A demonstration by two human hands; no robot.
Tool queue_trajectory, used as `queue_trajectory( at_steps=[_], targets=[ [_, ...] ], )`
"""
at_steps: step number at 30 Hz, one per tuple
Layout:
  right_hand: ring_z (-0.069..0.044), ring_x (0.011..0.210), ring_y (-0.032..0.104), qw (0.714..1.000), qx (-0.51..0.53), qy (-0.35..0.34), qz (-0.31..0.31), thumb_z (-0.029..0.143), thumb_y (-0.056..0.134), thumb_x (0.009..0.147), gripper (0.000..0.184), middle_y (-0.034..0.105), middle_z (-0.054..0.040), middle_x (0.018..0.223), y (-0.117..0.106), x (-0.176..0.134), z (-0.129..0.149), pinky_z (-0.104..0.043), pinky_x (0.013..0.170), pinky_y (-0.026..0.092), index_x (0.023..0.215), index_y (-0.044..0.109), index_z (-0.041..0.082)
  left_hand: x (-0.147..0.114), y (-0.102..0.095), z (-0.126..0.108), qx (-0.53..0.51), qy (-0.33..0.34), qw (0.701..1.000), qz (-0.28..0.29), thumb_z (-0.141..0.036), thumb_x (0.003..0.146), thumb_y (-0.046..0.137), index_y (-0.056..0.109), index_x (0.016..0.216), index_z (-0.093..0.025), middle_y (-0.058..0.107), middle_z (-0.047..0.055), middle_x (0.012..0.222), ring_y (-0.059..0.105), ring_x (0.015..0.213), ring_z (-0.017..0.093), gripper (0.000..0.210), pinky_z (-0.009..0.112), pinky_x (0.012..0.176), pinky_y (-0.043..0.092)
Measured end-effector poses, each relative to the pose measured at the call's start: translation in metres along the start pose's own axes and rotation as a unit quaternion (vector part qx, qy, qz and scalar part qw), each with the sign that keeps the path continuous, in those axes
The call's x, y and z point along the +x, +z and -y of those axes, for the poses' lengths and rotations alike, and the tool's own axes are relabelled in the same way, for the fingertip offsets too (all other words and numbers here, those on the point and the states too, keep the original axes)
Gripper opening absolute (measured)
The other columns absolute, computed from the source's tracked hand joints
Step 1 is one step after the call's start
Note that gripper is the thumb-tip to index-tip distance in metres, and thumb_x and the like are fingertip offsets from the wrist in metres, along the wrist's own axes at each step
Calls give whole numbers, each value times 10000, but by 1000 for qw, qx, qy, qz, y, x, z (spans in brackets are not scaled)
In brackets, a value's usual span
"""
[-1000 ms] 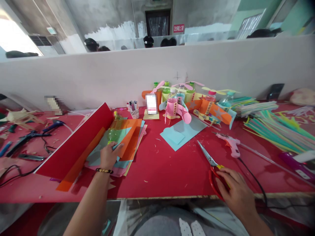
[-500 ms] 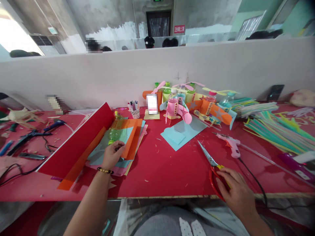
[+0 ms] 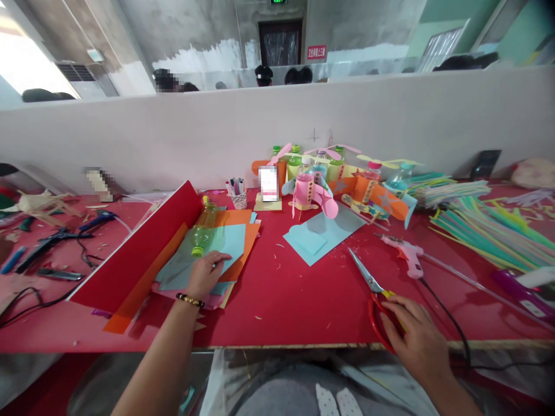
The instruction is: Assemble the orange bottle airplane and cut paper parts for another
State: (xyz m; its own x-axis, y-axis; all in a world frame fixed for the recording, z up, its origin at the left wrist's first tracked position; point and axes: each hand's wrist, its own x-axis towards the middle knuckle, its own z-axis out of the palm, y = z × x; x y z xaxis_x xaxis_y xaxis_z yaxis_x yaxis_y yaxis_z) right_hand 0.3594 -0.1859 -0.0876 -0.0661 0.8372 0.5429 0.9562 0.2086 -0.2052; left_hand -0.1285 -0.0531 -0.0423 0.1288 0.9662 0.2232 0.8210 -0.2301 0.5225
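Note:
My left hand [image 3: 206,273] is over the paper stack at the left, fingers pinched at the near edge of a light-blue paper sheet [image 3: 232,236]. Beneath that sheet an orange paper sheet [image 3: 246,254] sticks out on the right. A clear green plastic bottle [image 3: 203,228] with a yellow-green cap lies on the papers, just beyond this hand. At the table's front right, my right hand [image 3: 418,329] is closed around the red and yellow handles of the scissors [image 3: 368,277]. Their blades are together, pointing away and left on the table.
Light-blue paper pieces [image 3: 312,238] lie mid-table, before several bottle planes [image 3: 306,188]. A pink glue gun [image 3: 407,254] with its cord lies beyond the scissors. A red board [image 3: 139,248] leans at left. Colored strips [image 3: 489,225] fill the right; a pen cup [image 3: 238,196] stands behind.
My left hand has moved slightly right, and the light-blue sheet now lies over the orange paper. My right hand and the scissors have stayed in place.

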Motion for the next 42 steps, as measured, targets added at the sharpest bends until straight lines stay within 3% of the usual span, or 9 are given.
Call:
queue_trajectory(
  at_steps=[5,8,13,20,27,35,38,42],
  targets=[
    [-240,946,596,1000,-6,-7,-4,357,501,895,235,623,-97,1046,-1,1,1,-374,817,492,1008,618,188,-3,7,-21,184,34,982,-15,-504,825,543,678,1039,-222,592,101,1168,563,1031,275,379,365,782,478],
    [-244,961,591,1000,-5,-7,0,356,511,891,238,618,-98,1058,0,0,0,-378,826,493,1020,617,187,-2,9,-34,251,54,966,-28,-452,791,606,684,971,-220,560,117,1239,506,1101,312,304,413,864,458],
    [-242,954,594,1000,1,-1,3,343,514,890,224,625,-99,1064,0,-1,0,-390,845,493,1015,625,194,-3,11,-52,298,85,950,-21,-460,775,614,687,861,-210,517,105,1338,430,1199,351,274,486,984,366],
    [-246,972,609,1000,10,8,0,327,526,871,221,638,-96,1061,-1,0,1,-388,851,498,1011,642,202,-1,16,-70,362,48,930,-36,-359,787,566,690,888,-208,527,113,1345,380,1274,363,220,556,1033,267],
    [-248,969,603,1000,12,7,0,323,528,878,207,635,-99,1060,-2,0,3,-387,846,497,999,642,199,7,11,-61,371,50,926,-52,-241,796,501,695,740,-196,609,106,1249,464,1193,345,208,547,987,311],
    [-251,968,600,1000,15,9,4,318,528,878,211,634,-99,1054,-1,0,2,-389,838,498,1004,641,193,19,-26,-39,293,18,946,-137,-291,826,519,667,737,-201,697,67,1066,584,996,268,195,399,877,426],
    [-250,972,597,1000,17,7,2,323,532,877,210,630,-95,1064,1,-1,0,-385,841,497,1014,634,201,26,-50,-33,242,6,947,-211,-327,855,507,647,750,-187,700,60,1049,609,967,226,224,361,936,421],
    [-247,964,598,1000,14,7,-1,333,521,886,216,626,-98,1063,0,-2,1,-387,838,498,1017,629,201,31,-86,-32,165,-60,934,-310,-351,847,548,660,833,-164,700,35,1038,621,963,198,219,337,926,451]
  ],
)
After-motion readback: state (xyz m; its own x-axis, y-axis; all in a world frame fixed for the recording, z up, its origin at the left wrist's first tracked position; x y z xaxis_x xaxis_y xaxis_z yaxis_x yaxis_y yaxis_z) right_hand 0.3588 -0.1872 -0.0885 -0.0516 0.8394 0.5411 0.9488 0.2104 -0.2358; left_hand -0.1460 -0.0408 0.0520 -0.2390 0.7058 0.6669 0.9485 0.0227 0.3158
